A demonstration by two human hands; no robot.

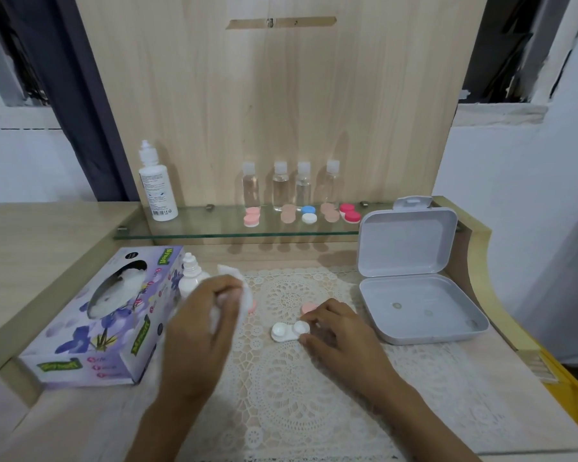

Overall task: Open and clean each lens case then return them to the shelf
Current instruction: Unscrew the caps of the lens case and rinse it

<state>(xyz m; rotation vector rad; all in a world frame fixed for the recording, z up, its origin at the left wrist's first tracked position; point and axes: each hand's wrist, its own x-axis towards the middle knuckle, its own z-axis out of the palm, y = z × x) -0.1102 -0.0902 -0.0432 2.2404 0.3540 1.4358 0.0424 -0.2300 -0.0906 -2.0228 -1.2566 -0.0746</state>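
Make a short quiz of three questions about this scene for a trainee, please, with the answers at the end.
1. True or false: the right hand pinches the white lens case on the lace mat.
2. What does the left hand grip? A: a tissue. B: a red cap. C: a spoon.
3. How many clear bottles stand on the glass shelf?
Key: 1 true; 2 A; 3 four.
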